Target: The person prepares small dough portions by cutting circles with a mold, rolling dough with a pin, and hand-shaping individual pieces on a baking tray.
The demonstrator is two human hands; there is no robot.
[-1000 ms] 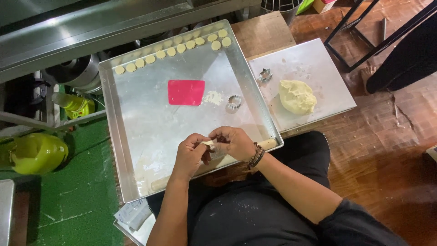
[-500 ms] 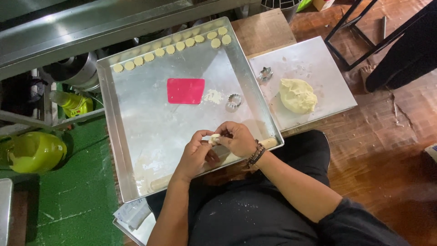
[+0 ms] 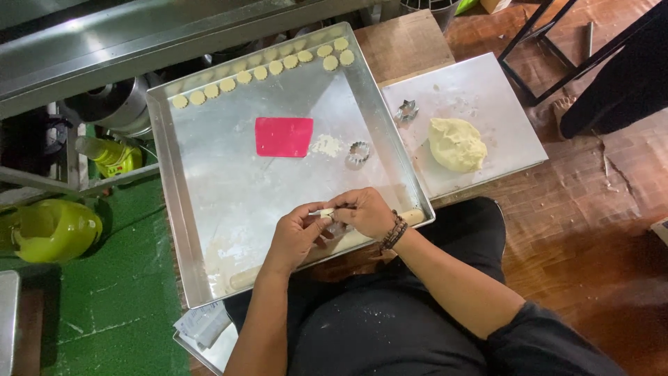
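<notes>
Hands together, fingers pinching pale dough piece over metal tray.

A silver tray holds a bright pink scraper and pale yellow cookies. Upper right, a yellow dough ball. Lower left, green flooring; trousers black.
</notes>
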